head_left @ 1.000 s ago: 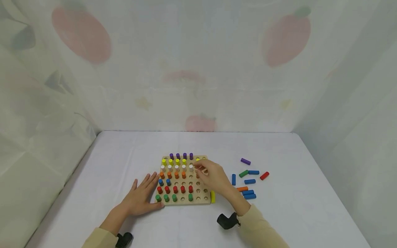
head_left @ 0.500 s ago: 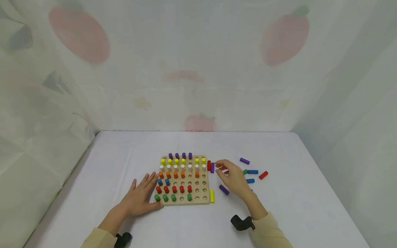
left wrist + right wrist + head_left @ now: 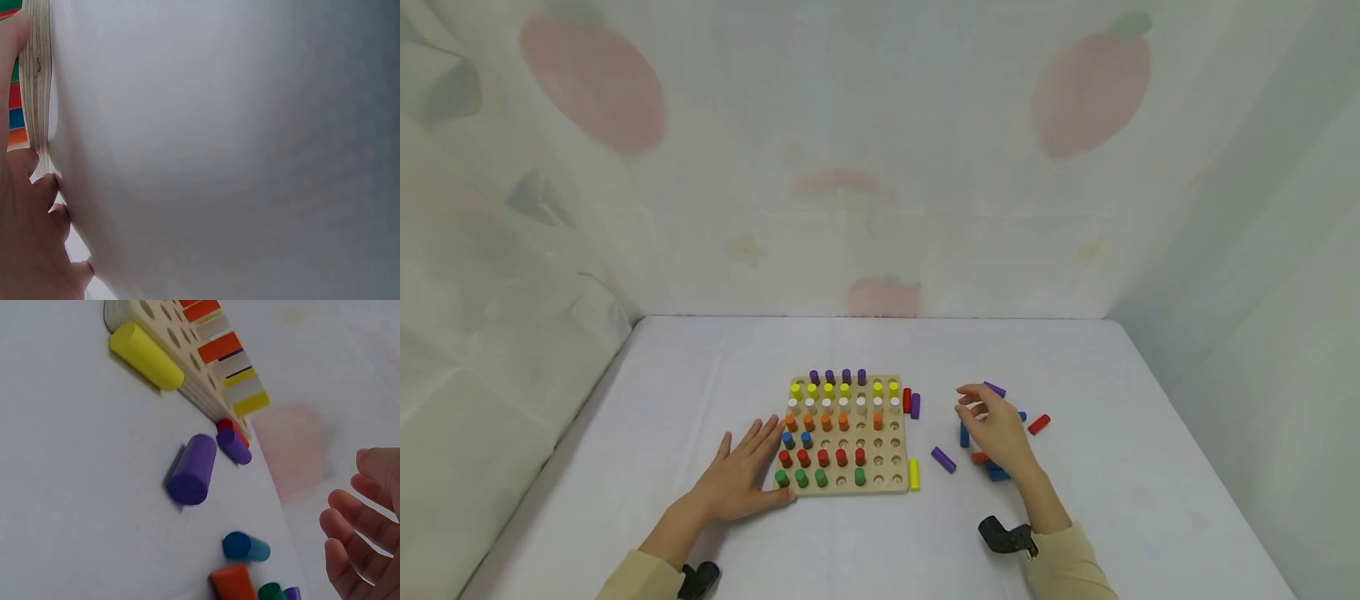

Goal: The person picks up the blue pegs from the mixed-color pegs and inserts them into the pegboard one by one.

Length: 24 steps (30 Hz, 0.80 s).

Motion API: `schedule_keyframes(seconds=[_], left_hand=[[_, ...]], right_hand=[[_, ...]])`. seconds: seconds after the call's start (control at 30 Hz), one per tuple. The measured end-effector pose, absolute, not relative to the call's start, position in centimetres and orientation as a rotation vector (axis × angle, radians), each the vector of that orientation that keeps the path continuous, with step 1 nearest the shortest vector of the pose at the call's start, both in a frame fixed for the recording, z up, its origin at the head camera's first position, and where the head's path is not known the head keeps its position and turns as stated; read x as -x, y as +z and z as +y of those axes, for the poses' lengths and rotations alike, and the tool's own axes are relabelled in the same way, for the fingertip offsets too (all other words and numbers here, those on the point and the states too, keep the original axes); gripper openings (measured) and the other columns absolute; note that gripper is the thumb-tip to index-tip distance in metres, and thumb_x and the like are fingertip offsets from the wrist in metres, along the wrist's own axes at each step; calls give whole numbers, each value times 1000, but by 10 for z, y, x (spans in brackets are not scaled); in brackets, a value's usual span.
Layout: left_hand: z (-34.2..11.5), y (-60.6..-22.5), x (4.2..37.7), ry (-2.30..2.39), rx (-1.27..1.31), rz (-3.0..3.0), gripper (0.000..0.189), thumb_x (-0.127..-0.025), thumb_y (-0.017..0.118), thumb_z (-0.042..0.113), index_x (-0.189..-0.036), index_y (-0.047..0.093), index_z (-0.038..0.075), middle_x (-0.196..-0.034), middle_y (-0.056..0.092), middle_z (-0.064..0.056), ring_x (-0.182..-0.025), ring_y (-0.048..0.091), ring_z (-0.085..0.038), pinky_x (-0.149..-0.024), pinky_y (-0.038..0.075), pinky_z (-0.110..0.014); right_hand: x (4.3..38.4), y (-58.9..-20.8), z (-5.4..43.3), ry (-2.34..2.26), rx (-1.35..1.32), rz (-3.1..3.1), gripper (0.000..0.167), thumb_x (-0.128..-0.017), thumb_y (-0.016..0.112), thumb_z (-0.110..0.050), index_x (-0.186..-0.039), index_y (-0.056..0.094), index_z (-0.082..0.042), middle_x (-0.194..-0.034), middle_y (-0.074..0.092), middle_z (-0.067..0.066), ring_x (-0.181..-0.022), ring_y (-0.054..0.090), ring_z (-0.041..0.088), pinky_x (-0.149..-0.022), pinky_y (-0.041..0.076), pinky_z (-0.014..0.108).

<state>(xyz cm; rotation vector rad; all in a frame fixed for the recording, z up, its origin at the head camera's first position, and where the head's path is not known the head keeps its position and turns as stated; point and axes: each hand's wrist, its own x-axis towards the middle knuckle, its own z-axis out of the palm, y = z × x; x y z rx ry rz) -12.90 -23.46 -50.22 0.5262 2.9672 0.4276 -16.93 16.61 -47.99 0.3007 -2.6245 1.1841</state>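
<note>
My left hand (image 3: 737,479) rests against the left side of a wooden pegboard (image 3: 886,470), fingers straight and thumb at its near left corner. In the left wrist view, fingertips touch the board's layered edge (image 3: 39,81). Coloured pegs stand upright in rows: purple, yellow, white, orange, blue, red and green; several holes on the right are bare. My right hand (image 3: 1000,429) hovers over loose pegs right of the board. In the right wrist view its fingers (image 3: 356,512) are loosely bent with nothing between them. Near it lie a blue peg (image 3: 964,434) and an orange peg (image 3: 979,458), the latter partly hidden.
Beside the board's right edge lie a yellow peg (image 3: 913,475), a red peg (image 3: 907,400) and a purple peg (image 3: 915,406). Another purple peg (image 3: 943,460) lies between board and hand. A red peg (image 3: 1039,424) sits farther right. Patterned cloth (image 3: 880,233) hangs behind the white table.
My right hand has moved right, from over the board to above the loose pegs. The pegs beside the board, earlier hidden by it, now show. My left hand has stayed in place.
</note>
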Motion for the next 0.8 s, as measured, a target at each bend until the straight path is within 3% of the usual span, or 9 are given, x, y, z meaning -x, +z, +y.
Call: schedule_keyframes(seconds=[0.47,0.8], left_hand=[[-234,-505,129,450,-523,2970,106,-68,53,77,-148,22,15,-153,21,-6,-139,19,-34,-104,8,-68],[-234,-505,128,453,-521,2969,106,-68,53,77,-148,21,15,-153,21,-6,-139,19,-33,-104,7,-67]], right_hand=[[162,-494,173,1063,-158,-2767,21,-83,66,-18,-102,65,-9,-78,62,-2,-61,53,6,-49,42,21],[163,-501,171,852,-141,-2886,25,-80,71,-20,-100,64,-8,-79,62,0,-60,51,6,-53,43,22]])
